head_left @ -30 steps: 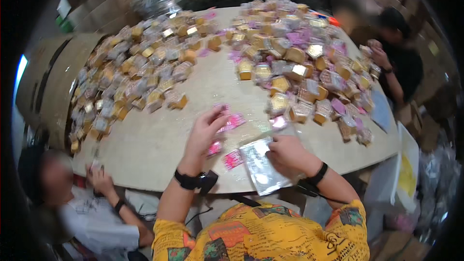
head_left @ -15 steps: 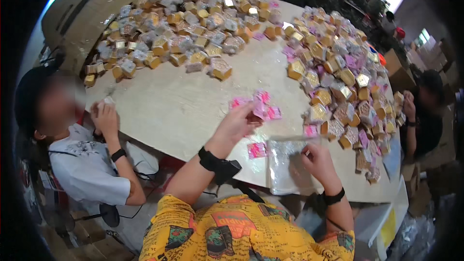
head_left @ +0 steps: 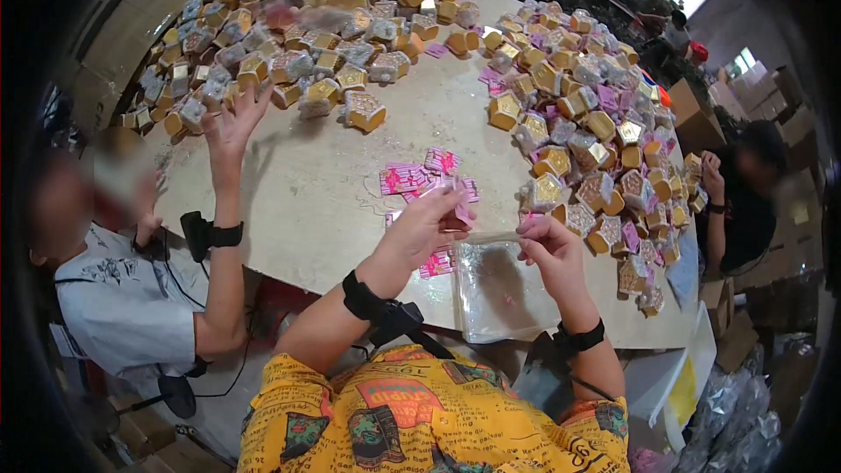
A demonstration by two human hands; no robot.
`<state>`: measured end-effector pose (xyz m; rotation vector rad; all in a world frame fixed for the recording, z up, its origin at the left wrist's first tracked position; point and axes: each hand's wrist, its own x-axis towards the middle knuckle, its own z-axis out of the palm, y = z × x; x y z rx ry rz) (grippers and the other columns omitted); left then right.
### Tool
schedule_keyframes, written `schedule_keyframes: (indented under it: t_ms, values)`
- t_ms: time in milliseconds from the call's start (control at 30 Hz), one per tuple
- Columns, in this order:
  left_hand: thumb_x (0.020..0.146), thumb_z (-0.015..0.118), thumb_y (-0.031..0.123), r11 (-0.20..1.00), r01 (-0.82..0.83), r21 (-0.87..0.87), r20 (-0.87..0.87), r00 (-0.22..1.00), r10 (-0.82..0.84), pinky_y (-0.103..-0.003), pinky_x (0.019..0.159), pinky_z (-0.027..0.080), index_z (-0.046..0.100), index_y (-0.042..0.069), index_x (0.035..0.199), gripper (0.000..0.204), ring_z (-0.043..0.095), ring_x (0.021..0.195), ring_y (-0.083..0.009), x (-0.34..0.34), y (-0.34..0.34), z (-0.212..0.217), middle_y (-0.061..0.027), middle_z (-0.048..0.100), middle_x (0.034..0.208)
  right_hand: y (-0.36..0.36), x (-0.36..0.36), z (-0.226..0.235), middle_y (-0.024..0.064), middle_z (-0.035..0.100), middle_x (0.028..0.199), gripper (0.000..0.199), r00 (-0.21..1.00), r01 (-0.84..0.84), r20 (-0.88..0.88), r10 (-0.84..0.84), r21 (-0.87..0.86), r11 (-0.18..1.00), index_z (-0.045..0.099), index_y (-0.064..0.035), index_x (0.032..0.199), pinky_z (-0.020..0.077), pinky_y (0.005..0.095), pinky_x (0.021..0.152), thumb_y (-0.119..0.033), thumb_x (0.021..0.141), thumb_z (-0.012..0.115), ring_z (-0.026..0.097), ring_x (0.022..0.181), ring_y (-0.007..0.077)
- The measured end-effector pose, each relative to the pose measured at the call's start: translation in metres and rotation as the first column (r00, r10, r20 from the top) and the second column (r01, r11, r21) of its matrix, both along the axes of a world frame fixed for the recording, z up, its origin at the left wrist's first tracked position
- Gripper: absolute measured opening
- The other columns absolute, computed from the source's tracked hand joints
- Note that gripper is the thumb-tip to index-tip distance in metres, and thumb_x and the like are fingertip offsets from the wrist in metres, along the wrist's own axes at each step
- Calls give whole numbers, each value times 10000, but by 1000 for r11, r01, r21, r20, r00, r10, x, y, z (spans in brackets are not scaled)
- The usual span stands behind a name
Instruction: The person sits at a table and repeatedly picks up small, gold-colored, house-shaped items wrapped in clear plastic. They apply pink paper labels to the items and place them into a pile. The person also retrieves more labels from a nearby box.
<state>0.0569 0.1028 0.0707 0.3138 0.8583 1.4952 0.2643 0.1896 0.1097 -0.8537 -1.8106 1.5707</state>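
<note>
From here I see the pale table (head_left: 307, 210), its bare middle leaving room between heaps of wrapped, five-sided gold boxes at eleven (head_left: 353, 79) and two o'clock (head_left: 601, 127). A creased clear plastic bag (head_left: 501, 293) at five reaches the near edge. The right hand (head_left: 558, 256) curls at its one-o'clock corner; I cannot tell what it grips. The left hand (head_left: 423, 226) pinches a pink packet (head_left: 461, 204), partly hidden, near flat striped packets (head_left: 401, 179) around the centre
</note>
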Motion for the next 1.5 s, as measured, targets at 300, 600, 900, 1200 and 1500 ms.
schedule_keyframes:
  t_ms: [300, 600, 900, 1200, 1500]
  values:
    - [931, 602, 312, 1000, -12, 13, -57, 998, 13, -246, 691, 515, 536, 93, 1139, 309, 604, 770, -82, 0, 0, 4, -8, 623, 875, 3, -54, 22, 33, 597, 636, 88, 975, -60, 222, -7, 297, 953, 606, 17, 821, 431, 230, 489, -66, 850, 612, 548, 523, 78]
    - [935, 603, 295, 993, -66, 99, -391, 915, 100, -236, 735, 487, 401, 13, 1346, 538, 587, 876, -103, -12, 3, 3, -63, 600, 1012, 11, -61, 1, 41, 580, 646, 70, 905, -360, -94, 414, -689, 629, 606, -2, 893, 382, 228, 420, -63, 903, 573, 483, 442, 96]
    - [969, 518, 354, 962, 73, 263, -753, 639, 157, -278, 813, 473, 404, 94, 1382, 501, 524, 1040, -122, -21, -3, 17, -77, 494, 1263, -1, -63, -11, 0, 535, 657, 76, 901, -432, -382, 204, -763, 481, 574, -37, 964, 360, 211, 426, -92, 914, 561, 436, 456, 52]
    - [956, 515, 245, 991, 94, 94, -520, 854, -32, -323, 889, 474, 479, 80, 1312, 394, 487, 1154, -145, -23, -7, 37, -38, 500, 1278, -17, -72, -22, -6, 504, 647, 149, 869, -494, -456, 195, -769, 405, 593, -21, 1048, 371, 227, 473, -88, 921, 551, 435, 490, 67]
    - [955, 497, 166, 979, 58, 195, -410, 912, 27, -295, 945, 462, 492, 8, 1266, 349, 520, 1181, -170, -28, -13, 38, -91, 534, 1264, -29, -86, -14, 2, 505, 656, 129, 860, -469, -508, 39, -759, 452, 526, -60, 1041, 367, 231, 475, -72, 913, 534, 440, 497, 69]
